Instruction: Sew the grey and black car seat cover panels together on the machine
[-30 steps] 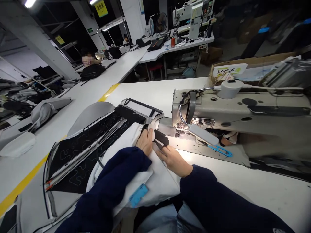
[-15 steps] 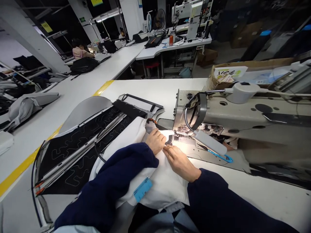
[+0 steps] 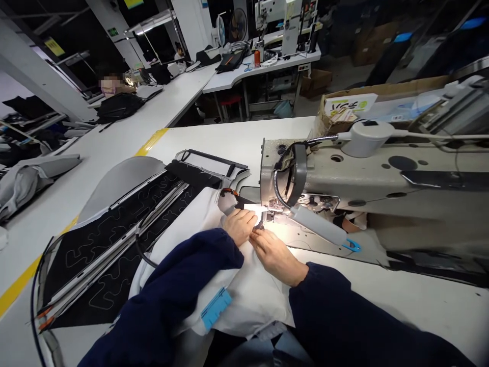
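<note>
White fabric lies bunched over the table edge and my lap, with a blue label-like strip on it. My left hand is closed over the fabric near the sewing machine, fingers bent and pressed together. My right hand pinches the fabric edge just beside it, fingertips close to the left hand. A small dark edge of material shows between the hands and the lit needle area. My fingertips are partly hidden in the folds.
A black quilted panel with grey trim lies to the left on the white table. A grey lamp head hangs before the machine. Behind it stands a cardboard box. A co-worker sits far left.
The view has shifted, so the machine appears further left. Both hands and the white fabric have come closer to the needle area. Each hand keeps its hold.
</note>
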{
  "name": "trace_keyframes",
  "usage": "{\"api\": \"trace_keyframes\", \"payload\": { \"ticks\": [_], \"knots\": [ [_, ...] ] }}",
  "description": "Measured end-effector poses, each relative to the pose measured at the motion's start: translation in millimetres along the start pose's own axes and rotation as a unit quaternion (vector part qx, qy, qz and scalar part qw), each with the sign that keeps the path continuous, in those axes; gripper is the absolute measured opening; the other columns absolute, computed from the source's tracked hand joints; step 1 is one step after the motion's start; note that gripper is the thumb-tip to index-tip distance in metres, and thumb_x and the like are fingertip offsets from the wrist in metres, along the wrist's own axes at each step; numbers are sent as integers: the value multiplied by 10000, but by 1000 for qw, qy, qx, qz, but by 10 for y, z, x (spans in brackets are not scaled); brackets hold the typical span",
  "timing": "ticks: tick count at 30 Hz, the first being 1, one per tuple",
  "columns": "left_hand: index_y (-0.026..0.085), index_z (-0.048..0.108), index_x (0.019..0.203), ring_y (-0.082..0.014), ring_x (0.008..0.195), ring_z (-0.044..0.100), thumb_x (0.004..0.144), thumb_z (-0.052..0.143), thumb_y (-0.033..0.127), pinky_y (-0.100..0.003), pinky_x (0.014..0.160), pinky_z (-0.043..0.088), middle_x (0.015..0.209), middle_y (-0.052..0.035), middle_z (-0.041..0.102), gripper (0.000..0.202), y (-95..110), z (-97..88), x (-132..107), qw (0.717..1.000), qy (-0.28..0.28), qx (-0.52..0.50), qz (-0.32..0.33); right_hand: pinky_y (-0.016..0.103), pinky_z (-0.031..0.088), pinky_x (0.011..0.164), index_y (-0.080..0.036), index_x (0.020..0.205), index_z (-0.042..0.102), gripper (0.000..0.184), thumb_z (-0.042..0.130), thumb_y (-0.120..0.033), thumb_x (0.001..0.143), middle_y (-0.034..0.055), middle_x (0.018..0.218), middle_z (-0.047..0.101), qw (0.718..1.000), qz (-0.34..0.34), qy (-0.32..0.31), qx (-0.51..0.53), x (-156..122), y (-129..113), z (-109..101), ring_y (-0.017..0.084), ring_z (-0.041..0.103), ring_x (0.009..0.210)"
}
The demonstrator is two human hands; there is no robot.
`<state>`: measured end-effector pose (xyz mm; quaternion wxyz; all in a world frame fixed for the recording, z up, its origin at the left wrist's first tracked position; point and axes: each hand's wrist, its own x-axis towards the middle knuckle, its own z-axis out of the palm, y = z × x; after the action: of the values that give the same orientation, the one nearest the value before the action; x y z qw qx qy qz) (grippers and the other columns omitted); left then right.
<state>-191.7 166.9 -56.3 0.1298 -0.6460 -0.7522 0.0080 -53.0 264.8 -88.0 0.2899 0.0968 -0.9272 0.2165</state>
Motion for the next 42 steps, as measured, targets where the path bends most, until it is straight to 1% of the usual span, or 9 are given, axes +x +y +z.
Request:
{"api": "trace_keyframes", "payload": {
  "ticks": [4, 6, 13, 18, 23, 28, 33, 37, 42],
  "knots": [
    [140, 600, 1079, -182, 1069, 547, 865, 464, 120, -330, 879, 425, 1169, -79, 613, 255, 3, 23, 37, 1000, -16, -7, -6, 374, 515, 803, -66, 996, 631, 231, 407, -73, 938, 142, 953, 646, 994, -77, 19, -69, -16, 26, 12, 229, 574, 1004],
    [141, 599, 1088, -185, 1088, 548, 872, 465, 128, -327, 892, 425, 1178, -77, 615, 255, 8, 45, 50, 1000, -21, -12, -9, 366, 511, 800, -62, 993, 638, 232, 413, -65, 933, 141, 962, 649, 993, -85, 26, -84, -16, 31, 10, 229, 571, 1005],
    [118, 597, 1124, -194, 1149, 539, 869, 495, 136, -321, 918, 455, 1206, -74, 613, 276, 2, 136, 41, 999, -28, -22, 0, 340, 519, 761, -83, 969, 656, 276, 382, -71, 939, 122, 935, 653, 988, -101, 9, -113, 7, 46, -27, 213, 579, 956],
    [110, 601, 1114, -214, 1155, 540, 859, 509, 130, -341, 914, 468, 1199, -97, 611, 272, 22, 78, 79, 997, -66, -31, -5, 332, 525, 769, -86, 979, 658, 270, 395, -52, 923, 122, 931, 663, 986, -121, 17, -115, 14, 83, -89, 205, 588, 956],
    [98, 608, 1085, -226, 1135, 549, 909, 464, 165, -358, 894, 470, 1179, -109, 616, 237, 138, 11, 200, 995, -91, -48, -13, 364, 527, 777, -98, 988, 659, 266, 413, -43, 903, 133, 971, 673, 984, -137, 1, -117, -28, 144, -205, 220, 595, 966],
    [85, 617, 1072, -230, 1109, 561, 936, 426, 170, -374, 874, 471, 1151, -126, 626, 250, 269, 50, 309, 995, -79, -54, -17, 377, 523, 790, -126, 1017, 655, 281, 400, -70, 913, 124, 946, 675, 986, -128, -21, -103, -92, 204, -336, 221, 601, 973],
    [81, 622, 1074, -231, 1094, 568, 940, 416, 165, -384, 857, 473, 1136, -124, 636, 259, 337, 87, 348, 997, -56, -55, -16, 408, 506, 846, -138, 1063, 645, 268, 437, -83, 903, 115, 961, 672, 985, -129, -28, -107, -132, 239, -407, 227, 599, 965],
    [88, 621, 1076, -225, 1096, 564, 946, 402, 164, -376, 858, 466, 1150, -118, 632, 266, 350, 90, 341, 997, -48, -57, -15, 386, 514, 821, -121, 1019, 652, 249, 437, -75, 901, 124, 929, 663, 986, -131, -27, -99, -131, 222, -401, 225, 591, 944],
    [84, 620, 1065, -227, 1078, 568, 928, 435, 163, -374, 858, 456, 1136, -129, 632, 244, 339, 92, 335, 997, -38, -60, -12, 373, 509, 801, -112, 970, 655, 288, 372, -77, 925, 129, 912, 638, 990, -99, -41, -88, -138, 173, -340, 217, 572, 915]
  ]
}}
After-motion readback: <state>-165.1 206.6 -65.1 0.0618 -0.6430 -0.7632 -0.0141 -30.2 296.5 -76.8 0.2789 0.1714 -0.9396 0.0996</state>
